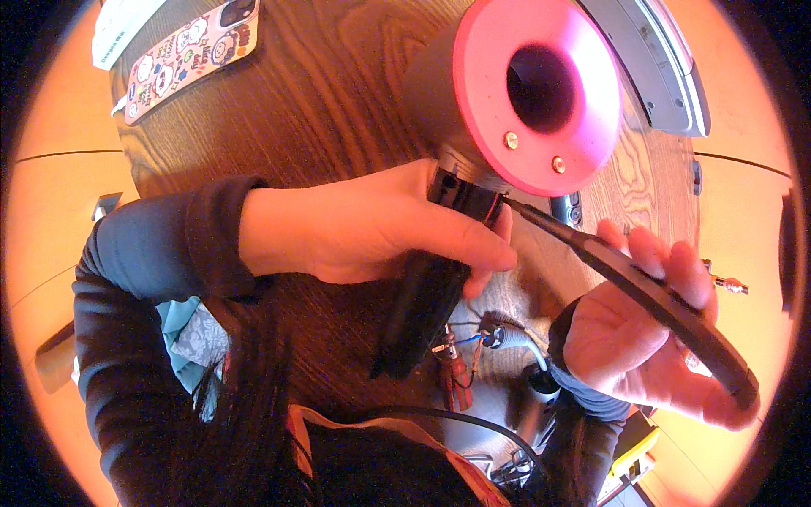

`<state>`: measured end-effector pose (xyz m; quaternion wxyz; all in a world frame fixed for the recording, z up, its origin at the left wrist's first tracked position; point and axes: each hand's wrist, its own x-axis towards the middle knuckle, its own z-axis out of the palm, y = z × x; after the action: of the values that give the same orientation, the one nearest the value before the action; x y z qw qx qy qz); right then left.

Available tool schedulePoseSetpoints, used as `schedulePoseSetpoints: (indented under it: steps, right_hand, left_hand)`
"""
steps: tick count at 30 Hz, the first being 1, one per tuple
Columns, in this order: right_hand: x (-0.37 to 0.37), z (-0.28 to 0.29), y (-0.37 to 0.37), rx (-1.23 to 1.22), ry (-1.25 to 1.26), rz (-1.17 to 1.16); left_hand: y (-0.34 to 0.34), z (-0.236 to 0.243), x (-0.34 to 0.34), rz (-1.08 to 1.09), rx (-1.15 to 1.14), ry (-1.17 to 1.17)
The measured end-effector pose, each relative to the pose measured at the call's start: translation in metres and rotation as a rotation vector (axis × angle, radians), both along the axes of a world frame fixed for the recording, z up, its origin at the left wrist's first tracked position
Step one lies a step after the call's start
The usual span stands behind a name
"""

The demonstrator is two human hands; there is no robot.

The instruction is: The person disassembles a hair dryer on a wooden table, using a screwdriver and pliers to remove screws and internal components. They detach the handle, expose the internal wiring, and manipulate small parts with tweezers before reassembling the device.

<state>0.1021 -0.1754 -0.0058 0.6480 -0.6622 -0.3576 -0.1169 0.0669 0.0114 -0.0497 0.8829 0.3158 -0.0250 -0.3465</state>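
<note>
My left hand (397, 224) is wrapped round the dark handle of a hair dryer (473, 84), just below its head. The pink ring face of the dryer tilts up to the right, with two small brass-coloured screws on it. A dark slotted section of the handle (460, 193) shows above my left thumb. Across my right hand (646, 329) lies a slim black pen-shaped screwdriver (650, 296), with the fingers curled round it. Its thin tip meets the handle's neck, or is very close to it, beside my left fingers.
At the upper left lie a phone in a stickered case (190, 59) and a white box (118, 29). A grey-white device (663, 72) stands at the upper right. Below my hands are a red-handled tool (458, 380) and a grey cable (519, 338) with exposed wires. Teal cloth (177, 325) is near my left sleeve.
</note>
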Motion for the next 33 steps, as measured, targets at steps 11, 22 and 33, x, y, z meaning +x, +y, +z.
schedulePoseSetpoints:
  steps: [11,22,33]
  right_hand:
    - [-0.003,0.002,-0.002,-0.057,0.015,0.004]
    - [-0.003,0.003,-0.005,-0.110,0.015,0.011]
    - [-0.002,0.016,-0.013,-0.158,-0.071,0.026]
  left_hand:
    - [0.000,-0.001,-0.001,0.022,0.004,0.076]
    - [0.001,-0.002,0.000,-0.012,0.013,0.000]
    - [0.001,0.000,0.000,-0.003,0.022,0.023]
